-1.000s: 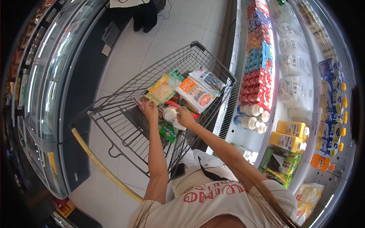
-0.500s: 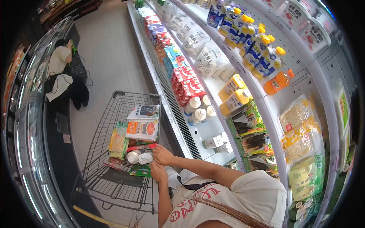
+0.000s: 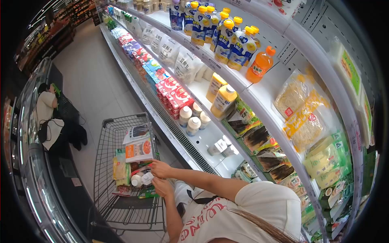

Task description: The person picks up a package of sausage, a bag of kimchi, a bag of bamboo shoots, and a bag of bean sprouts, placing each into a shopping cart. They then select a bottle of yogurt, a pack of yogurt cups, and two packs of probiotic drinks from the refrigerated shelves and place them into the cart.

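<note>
Both my hands are together at the side of a wire shopping cart (image 3: 121, 121), over the goods in it. My right hand (image 3: 161, 168) is closed, its fingertips beside a strip of red packaging; what it holds is hidden. Just below, my left hand (image 3: 163, 187) has its fingers curled against a small white item (image 3: 146, 178); its grip is not clear. Next to that item lies a white-capped bottle (image 3: 137, 180). Around them are a yellow-and-green packet (image 3: 120, 167), an orange-and-white bag (image 3: 138, 150) and a green packet (image 3: 148, 192).
A chilled shelf to the right holds white-capped bottles (image 3: 193, 126), red cartons (image 3: 174, 96), yellow juice bottles (image 3: 223, 101), pouches (image 3: 229, 44), an orange drink (image 3: 260, 65) and noodle bags (image 3: 306, 121). Another person (image 3: 48, 107) with a dark basket (image 3: 69, 107) is by the left-hand cases.
The view has turned, so the shelf goods and cart sit further left. My hands stay together at the cart's side, in nearly the same pose.
</note>
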Tool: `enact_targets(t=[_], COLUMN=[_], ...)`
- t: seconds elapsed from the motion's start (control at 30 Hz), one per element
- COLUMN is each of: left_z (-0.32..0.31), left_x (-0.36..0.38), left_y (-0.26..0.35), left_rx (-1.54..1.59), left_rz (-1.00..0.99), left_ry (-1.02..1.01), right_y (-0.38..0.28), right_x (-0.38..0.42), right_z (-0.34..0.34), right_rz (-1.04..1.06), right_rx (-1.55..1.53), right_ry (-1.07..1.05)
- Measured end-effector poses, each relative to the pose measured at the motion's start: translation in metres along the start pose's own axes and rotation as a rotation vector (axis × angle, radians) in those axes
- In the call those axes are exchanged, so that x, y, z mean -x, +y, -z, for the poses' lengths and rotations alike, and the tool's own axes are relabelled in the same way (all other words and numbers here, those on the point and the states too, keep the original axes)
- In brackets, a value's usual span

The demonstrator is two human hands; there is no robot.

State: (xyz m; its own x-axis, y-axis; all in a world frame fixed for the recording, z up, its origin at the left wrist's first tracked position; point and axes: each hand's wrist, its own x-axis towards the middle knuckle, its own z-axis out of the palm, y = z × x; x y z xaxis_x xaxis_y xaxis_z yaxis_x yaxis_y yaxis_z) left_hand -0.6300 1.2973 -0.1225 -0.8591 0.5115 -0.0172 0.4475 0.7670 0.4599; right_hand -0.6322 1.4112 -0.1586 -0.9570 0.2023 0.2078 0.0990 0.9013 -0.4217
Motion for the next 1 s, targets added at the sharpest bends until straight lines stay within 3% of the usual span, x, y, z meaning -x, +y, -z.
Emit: enact_targets(t=[0.23,0.37,1.0], left_z=[-0.001,-0.005,-0.023], left_x=[-0.033,-0.059,-0.235], left_y=[0.007,0.010,0.011], left_rx=[-0.058,-0.019,0.040], left_rz=[-0.012,-0.040,-0.052], left_ry=[-0.008,0.006,-0.012], right_y=[0.018,0.032,0.117], right_x=[-0.029,-0.054,-0.210], right_z=[0.005,0.004,-0.004], right_rz=[0.055,0.004,0.017], right_rx=[0.081,0.051,0.122], right_ry=[0.079,-0.048,-0.113])
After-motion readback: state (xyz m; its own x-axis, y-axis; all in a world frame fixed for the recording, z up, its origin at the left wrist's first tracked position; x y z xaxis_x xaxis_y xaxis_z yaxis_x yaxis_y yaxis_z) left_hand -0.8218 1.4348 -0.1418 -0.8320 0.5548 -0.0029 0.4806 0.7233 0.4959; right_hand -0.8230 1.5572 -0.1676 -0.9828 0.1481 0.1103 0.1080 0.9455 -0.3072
